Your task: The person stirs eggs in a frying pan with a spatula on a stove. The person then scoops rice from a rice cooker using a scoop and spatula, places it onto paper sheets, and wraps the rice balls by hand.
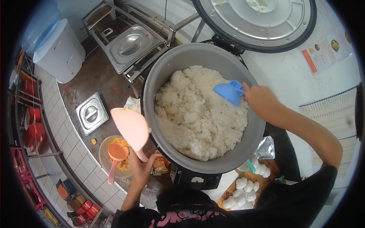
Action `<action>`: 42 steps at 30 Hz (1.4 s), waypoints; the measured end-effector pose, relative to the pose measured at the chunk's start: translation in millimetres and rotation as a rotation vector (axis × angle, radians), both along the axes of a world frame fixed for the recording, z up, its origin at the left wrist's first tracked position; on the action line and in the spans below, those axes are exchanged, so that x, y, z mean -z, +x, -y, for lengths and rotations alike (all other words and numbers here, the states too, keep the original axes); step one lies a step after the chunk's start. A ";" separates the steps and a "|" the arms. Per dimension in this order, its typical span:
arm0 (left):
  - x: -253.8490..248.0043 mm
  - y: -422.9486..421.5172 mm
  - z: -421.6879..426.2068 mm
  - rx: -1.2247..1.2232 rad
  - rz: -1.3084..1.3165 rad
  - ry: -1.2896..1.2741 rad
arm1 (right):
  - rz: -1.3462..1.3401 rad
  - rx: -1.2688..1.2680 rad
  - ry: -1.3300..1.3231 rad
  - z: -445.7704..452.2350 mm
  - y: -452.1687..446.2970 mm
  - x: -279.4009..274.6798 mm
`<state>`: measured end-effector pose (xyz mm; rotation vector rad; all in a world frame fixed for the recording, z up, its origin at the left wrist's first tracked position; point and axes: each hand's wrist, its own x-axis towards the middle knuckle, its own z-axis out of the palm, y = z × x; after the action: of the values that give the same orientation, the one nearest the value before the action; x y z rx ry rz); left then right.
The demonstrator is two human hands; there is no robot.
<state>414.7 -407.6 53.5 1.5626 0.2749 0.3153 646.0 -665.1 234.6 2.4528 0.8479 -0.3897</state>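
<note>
My right hand [262, 102] is closed round the handle of a blue scoop [229, 93], which is above or touching the cooked white rice [197, 110]. The rice lies heaped in a large round grey rice cooker pot [155, 72]. Left of the pot, my left hand [140, 167] grips the handle of a pale pink rice paddle [131, 127], its broad blade pointing up and away from me. Near that hand, an orange scoop [118, 151] with a pink handle rests in a clear bowl [103, 157] of yellow-orange food.
The cooker's lid [262, 22] stands raised behind the pot. Steel lidded pans [131, 45] sit in a rack at the back left, with another steel lid [92, 113] on the counter. White rounded pieces [241, 194] lie near me at right, below crumpled foil [265, 148].
</note>
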 end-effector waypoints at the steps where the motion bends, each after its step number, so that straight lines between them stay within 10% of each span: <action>1: -4.5 3.3 -3.8 0.016 0.020 -0.049 | 0.004 0.000 -0.003 -2.6 -2.1 7.6; 8: -15.0 9.7 -0.4 -0.020 0.036 -0.009 | -0.334 -0.021 0.356 -9.5 1.3 76.1; 34: -21.7 9.5 -6.2 0.006 0.011 0.161 | -0.799 0.187 0.658 -31.1 -56.1 9.8; 42: -28.2 12.5 -7.4 -0.090 0.037 -0.108 | -0.054 -0.130 0.558 -27.7 -58.4 28.9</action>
<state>427.2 -400.2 81.7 1.4397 0.3294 0.3931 587.6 -637.3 205.7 2.8727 1.2705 -0.1874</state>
